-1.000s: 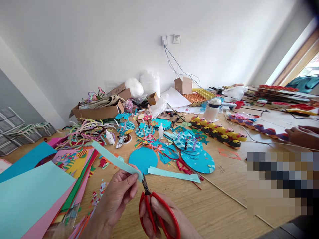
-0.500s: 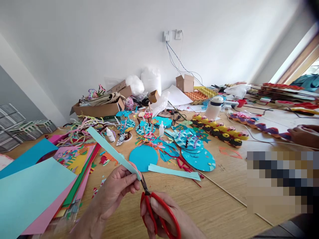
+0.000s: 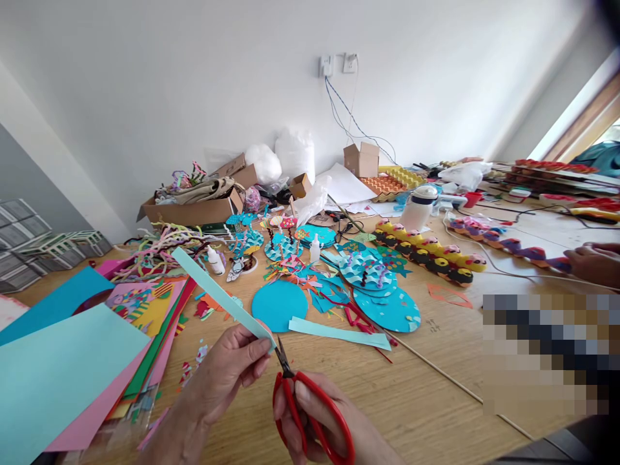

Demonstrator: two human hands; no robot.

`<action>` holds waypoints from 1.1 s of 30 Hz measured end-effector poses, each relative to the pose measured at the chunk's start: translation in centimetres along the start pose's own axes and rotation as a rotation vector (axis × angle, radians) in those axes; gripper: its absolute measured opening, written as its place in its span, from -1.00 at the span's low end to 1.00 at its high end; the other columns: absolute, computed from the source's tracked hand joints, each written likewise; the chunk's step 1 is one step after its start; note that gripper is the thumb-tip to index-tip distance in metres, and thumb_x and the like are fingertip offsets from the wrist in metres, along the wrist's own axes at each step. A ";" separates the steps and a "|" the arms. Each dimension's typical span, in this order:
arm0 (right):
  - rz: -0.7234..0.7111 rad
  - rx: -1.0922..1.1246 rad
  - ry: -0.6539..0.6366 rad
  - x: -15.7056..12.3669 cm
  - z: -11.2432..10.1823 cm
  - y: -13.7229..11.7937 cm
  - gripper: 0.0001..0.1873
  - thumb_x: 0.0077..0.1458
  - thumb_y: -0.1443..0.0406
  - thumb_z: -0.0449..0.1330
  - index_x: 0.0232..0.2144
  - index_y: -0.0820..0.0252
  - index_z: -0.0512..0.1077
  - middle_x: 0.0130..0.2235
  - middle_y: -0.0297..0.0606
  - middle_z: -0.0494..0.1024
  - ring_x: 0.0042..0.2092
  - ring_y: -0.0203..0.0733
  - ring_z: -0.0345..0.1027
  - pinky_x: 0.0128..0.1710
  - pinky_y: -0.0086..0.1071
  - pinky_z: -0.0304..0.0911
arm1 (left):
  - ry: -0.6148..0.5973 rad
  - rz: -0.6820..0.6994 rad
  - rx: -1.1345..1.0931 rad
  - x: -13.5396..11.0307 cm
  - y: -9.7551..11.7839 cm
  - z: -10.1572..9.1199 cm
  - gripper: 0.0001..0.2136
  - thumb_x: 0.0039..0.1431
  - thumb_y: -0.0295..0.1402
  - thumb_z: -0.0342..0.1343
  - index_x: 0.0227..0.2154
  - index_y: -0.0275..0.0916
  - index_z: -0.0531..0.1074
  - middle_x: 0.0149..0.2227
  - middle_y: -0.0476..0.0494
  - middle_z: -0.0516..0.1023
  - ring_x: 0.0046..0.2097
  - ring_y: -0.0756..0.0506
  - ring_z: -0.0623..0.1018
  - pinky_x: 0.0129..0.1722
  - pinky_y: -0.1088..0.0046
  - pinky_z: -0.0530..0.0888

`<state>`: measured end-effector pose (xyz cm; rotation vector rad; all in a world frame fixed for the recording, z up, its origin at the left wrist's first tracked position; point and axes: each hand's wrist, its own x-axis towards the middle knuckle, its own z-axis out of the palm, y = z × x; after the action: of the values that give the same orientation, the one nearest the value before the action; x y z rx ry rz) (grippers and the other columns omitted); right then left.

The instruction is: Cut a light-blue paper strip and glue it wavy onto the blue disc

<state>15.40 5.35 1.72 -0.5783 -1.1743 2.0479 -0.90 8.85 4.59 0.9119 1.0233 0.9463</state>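
Note:
Between the thumb and fingers of my left hand [image 3: 237, 361] is a light-blue paper strip [image 3: 213, 289], slanting up to the left. My right hand [image 3: 320, 413] is closed around the red handles of a pair of scissors [image 3: 287, 371]. Their blades are slightly parted and point up at the strip's near end, by my left thumb. Just beyond my hands, a second light-blue strip [image 3: 339, 334] lies on the table. It overlaps the edge of a round blue paper disc [image 3: 279, 305].
Coloured paper sheets [image 3: 72, 374] are stacked at the left. Decorated blue discs [image 3: 387, 310], glue bottles [image 3: 216, 260] and paper scraps lie mid-table. A thin wooden stick [image 3: 436, 366] runs to the right front. Another person's hand [image 3: 593, 261] is at the right, by painted egg-carton strips [image 3: 513, 245].
The scissor blades have shifted slightly and now show a small gap between their tips. The held strip stays nearly where it was. The whole view has moved a little.

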 end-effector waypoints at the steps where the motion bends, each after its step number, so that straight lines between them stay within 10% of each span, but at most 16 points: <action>1: -0.001 0.008 -0.001 0.0 0.0 0.1 -0.48 0.06 -0.07 0.00 -0.41 0.32 0.39 -0.66 -0.42 0.25 -0.67 -0.50 0.09 -0.73 -0.59 -0.16 | 0.001 -0.006 0.019 0.0 0.0 -0.1 -0.78 -0.14 -0.23 0.27 -0.57 -0.28 0.41 -0.69 0.10 0.30 -0.64 0.14 0.22 -0.67 0.66 0.08; 33: 0.064 0.311 0.068 -0.8 1.2 0.3 -0.55 0.06 -0.04 0.04 -0.43 0.26 0.36 -0.68 -0.46 0.19 -0.63 -0.45 -0.01 -0.61 -0.50 -0.20 | -0.143 0.007 0.234 0.2 -0.1 -0.7 -0.75 -0.08 -0.17 0.21 -0.55 -0.29 0.42 -0.69 0.08 0.27 -0.65 0.12 0.18 -0.69 0.61 0.03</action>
<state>15.04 3.98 2.01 -0.5330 -0.7855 2.1909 -1.52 9.15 4.29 1.1609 1.0219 0.7651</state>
